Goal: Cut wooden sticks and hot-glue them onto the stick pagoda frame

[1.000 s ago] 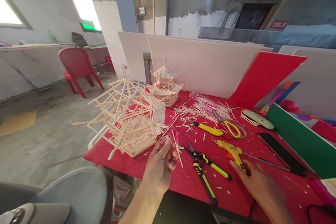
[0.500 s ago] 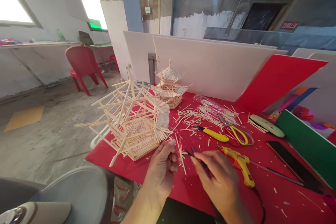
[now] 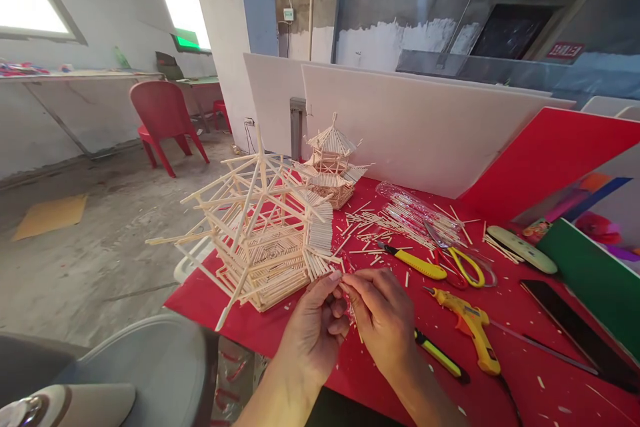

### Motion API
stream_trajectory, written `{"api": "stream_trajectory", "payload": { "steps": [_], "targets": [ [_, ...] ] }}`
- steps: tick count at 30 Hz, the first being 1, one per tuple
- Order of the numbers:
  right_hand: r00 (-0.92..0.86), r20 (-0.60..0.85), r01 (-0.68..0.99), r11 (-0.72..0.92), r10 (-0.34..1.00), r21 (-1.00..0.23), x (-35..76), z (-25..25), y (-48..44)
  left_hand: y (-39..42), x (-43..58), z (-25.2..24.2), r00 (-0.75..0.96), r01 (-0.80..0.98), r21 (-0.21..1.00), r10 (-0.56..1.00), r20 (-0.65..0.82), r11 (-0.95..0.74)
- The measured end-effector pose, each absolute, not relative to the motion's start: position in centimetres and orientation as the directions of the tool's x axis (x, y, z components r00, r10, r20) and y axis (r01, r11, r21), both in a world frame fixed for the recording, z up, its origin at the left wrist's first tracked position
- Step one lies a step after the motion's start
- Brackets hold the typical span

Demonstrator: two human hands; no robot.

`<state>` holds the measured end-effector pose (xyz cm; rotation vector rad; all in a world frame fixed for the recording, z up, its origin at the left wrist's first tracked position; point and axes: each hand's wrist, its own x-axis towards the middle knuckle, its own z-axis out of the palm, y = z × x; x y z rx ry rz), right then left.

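Observation:
My left hand [image 3: 314,327] and my right hand [image 3: 382,317] meet over the front of the red table [image 3: 505,380], fingertips pinched together on a thin wooden stick [image 3: 347,288]. Just left of them stands a large open-frame pagoda model [image 3: 260,233] built of sticks. A smaller finished stick pagoda [image 3: 331,161] stands behind it. The yellow-handled cutters [image 3: 440,357] lie partly under my right hand.
A yellow glue gun [image 3: 473,328], a yellow knife [image 3: 414,261], scissors [image 3: 457,255], loose sticks [image 3: 390,217] and a black phone [image 3: 575,331] lie on the table. White and red boards [image 3: 425,127] lean behind. A red chair [image 3: 165,117] stands on the floor at left.
My right hand left the glue gun, swept left over the cutters and joined my left hand at the stick. The view shifted slightly left.

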<state>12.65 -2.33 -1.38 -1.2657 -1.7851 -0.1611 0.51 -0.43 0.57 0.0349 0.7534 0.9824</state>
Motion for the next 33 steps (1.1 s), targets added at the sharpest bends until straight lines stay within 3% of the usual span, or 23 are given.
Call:
{"api": "stream_trajectory", "payload": {
  "steps": [5,14,21,33],
  "targets": [
    [-0.065,0.740,0.807,0.472,0.669,-0.355,12.3,-1.3,-1.8,-0.1,0.5,0.4,0.343,-0.743,0.329,0.754,-0.560,0.583],
    [-0.037,0.704,0.734,0.498,0.709,-0.463,12.2,-1.2,-1.3,0.0,0.2,0.6,0.301,-0.771,0.364,0.803,-0.514,0.522],
    [-0.029,0.688,0.695,0.509,0.725,-0.507,12.0,-1.4,-0.9,0.5,-0.1,0.7,0.349,-0.785,0.302,0.789,-0.506,0.541],
    [0.012,0.711,0.664,0.526,0.703,-0.531,11.8,-2.0,-0.5,0.4,0.5,0.5,0.254,-0.801,0.327,0.780,-0.572,0.501]
  ]
}}
